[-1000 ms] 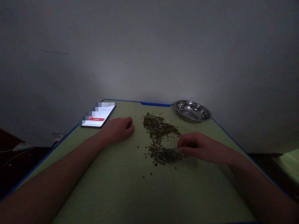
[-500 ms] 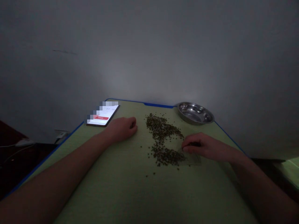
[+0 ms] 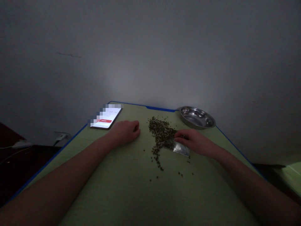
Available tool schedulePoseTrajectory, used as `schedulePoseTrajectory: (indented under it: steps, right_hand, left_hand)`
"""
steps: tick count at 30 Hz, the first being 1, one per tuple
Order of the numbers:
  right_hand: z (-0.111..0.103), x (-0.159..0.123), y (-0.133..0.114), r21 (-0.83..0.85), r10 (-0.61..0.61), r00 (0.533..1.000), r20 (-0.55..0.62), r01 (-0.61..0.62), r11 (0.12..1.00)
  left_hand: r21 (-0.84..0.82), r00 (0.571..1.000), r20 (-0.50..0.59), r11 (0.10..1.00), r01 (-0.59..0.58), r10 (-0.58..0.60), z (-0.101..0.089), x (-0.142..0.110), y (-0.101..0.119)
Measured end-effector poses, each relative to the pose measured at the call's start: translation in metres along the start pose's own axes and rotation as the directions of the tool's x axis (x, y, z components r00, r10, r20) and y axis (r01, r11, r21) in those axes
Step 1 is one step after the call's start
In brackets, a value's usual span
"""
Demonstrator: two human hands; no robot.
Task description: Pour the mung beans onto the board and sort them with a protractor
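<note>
Small dark greenish grains (image 3: 161, 129), like mung beans, lie heaped and scattered over the middle of the table. At the right of the heap, my right hand (image 3: 194, 141) pinches a clear, shiny plastic piece (image 3: 180, 148) by its upper edge. The plastic lies low against the grains, some of which show through or around it; whether it is a sheet or a bag I cannot tell. Left of the heap, my left hand (image 3: 124, 133) rests on the table with its fingers curled closed, and no object shows in it.
A shallow steel bowl (image 3: 197, 117) stands at the table's back right corner. At the back left lies a phone (image 3: 107, 117) with a lit screen, close to my left wrist. The pale green table (image 3: 122, 188) has a blue edge and meets a grey wall.
My right hand has moved left and away from me with the plastic piece. The near cluster of grains has been pushed into the far heap, leaving a thin trail. My left hand stays put.
</note>
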State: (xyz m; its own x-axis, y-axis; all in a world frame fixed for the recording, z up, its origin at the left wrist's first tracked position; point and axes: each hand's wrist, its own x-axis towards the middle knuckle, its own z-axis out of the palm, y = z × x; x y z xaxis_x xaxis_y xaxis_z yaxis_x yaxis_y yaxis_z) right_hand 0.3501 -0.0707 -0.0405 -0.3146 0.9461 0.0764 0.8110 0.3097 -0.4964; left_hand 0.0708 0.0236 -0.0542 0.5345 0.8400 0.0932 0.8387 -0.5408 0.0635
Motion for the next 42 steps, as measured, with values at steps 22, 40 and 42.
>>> schedulePoseTrajectory:
  steps: [22,40,42]
  right_hand:
    - [0.025,0.015,-0.051,0.104,0.032,0.999,-0.041,-0.028,0.994]
    - [-0.022,0.035,-0.010,-0.082,0.107,0.959,-0.262,-0.132,0.988]
    - [-0.023,0.052,-0.015,-0.161,0.083,0.947,-0.310,-0.138,0.977]
  left_hand:
    - [0.023,1.000,0.008,1.000,0.009,-0.009,0.002,0.002,-0.002]
    - [-0.013,1.000,-0.003,1.000,-0.007,0.007,0.000,-0.001,-0.002]
    - [-0.012,1.000,-0.001,1.000,-0.003,0.003,0.001,0.000,-0.003]
